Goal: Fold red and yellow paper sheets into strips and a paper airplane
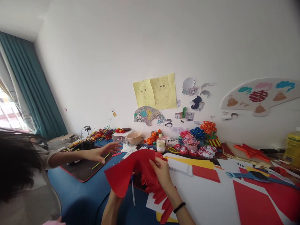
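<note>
We hold the red paper (131, 170) above the table's (206, 200) near edge: right hand (161, 172) pinching its fringe, left hand (117, 195) gripping beneath, mostly hidden.

A co-worker's hand (105, 151) hovers spread over a dark mat (86, 168).

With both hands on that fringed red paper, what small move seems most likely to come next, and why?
Probably pressing the next fold: the right hand pinches the red paper at its crease, the left hand props it from below, mostly hidden, and cut strips hang beneath.

Bright daylight from the window (9, 114) at left, soft shadows, wide-angle bending at the edges.
</note>
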The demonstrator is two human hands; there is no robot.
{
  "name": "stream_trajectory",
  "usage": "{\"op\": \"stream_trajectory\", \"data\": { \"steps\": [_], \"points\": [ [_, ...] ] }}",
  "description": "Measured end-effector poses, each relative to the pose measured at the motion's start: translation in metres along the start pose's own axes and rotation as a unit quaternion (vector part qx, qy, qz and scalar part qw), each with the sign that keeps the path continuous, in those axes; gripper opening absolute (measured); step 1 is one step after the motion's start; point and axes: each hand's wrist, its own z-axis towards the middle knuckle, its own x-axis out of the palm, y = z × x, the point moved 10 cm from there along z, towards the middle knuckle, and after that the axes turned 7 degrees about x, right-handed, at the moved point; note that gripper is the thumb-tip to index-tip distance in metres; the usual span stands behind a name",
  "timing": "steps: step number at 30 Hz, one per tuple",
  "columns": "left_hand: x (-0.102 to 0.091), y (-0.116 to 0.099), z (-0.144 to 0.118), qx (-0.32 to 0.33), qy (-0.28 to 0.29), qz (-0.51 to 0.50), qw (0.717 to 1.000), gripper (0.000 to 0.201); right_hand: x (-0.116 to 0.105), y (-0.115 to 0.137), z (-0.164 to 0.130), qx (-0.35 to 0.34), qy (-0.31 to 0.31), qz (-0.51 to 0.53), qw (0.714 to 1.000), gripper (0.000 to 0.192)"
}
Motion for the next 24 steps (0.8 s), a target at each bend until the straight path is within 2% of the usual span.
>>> {"op": "stream_trajectory", "data": {
  "steps": [2,4,7,9,12,15,18,21,24],
  "points": [
    [-0.014,-0.011,-0.001,-0.001,-0.027,-0.032,0.999,0.066,-0.006,0.003,0.001,-0.011,-0.009,-0.012,1.000,0.040],
    [-0.019,-0.026,-0.002,0.004,-0.022,-0.037,0.999,0.069,-0.008,0.007,0.002,-0.015,-0.001,-0.006,1.000,0.039],
    [-0.021,-0.047,-0.003,0.014,-0.002,0.050,0.999,0.067,-0.004,0.010,0.003,-0.013,0.031,0.031,0.999,0.038],
    [-0.024,-0.046,-0.003,-0.028,0.000,0.097,0.995,0.056,0.002,0.009,0.004,-0.007,0.065,0.068,0.996,0.036],
    [-0.042,-0.042,-0.005,-0.083,-0.054,0.075,0.992,0.046,0.004,0.003,0.005,0.018,0.081,0.098,0.992,0.038],
    [-0.066,-0.047,-0.008,-0.078,-0.127,0.051,0.988,0.047,-0.005,-0.002,0.007,0.049,0.060,0.119,0.990,0.041],
    [-0.081,-0.050,-0.008,-0.080,-0.158,0.049,0.983,0.048,-0.014,-0.001,0.007,0.064,0.036,0.150,0.986,0.040],
    [-0.089,-0.060,0.002,-0.024,-0.188,0.001,0.982,0.038,-0.022,0.005,0.006,0.060,0.016,0.150,0.987,0.038],
    [-0.089,-0.063,0.007,0.074,-0.233,-0.131,0.961,0.022,-0.031,0.013,0.003,0.051,-0.003,0.151,0.987,0.035]
  ]
}}
